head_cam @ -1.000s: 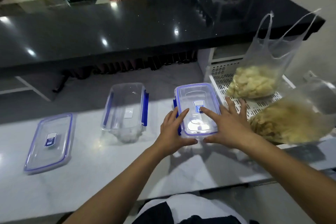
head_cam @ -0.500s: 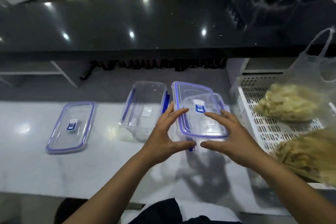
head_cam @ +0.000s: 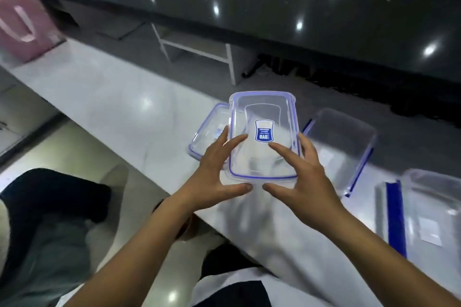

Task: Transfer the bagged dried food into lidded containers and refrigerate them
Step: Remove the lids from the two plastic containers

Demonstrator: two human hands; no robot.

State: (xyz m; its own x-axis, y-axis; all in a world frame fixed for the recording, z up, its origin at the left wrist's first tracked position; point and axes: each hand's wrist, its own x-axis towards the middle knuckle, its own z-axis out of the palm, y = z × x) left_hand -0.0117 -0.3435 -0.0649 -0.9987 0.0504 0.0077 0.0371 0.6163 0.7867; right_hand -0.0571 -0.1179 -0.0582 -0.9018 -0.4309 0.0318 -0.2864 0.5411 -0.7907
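Both my hands hold a clear lid (head_cam: 264,137) with a blue rim and a blue label, lifted above the white counter (head_cam: 112,97). My left hand (head_cam: 219,172) grips its left and near edge; my right hand (head_cam: 301,177) grips its right and near edge. Another clear lid (head_cam: 207,137) lies flat on the counter, partly under the held one. An open clear container (head_cam: 341,147) with blue clips stands to the right. A second open container (head_cam: 424,209) with a blue clip sits at the far right. The food bags are out of view.
A pink bag (head_cam: 22,20) stands at the far left end of the counter. A raised dark glossy counter (head_cam: 274,2) runs along the back, with a white frame (head_cam: 199,50) below it. The counter's near edge runs diagonally past my knees and the floor at lower left.
The lid has come off the right container and moved left in both hands, now over the lid lying on the counter. The view has swung left, so the bags and white rack dropped out.
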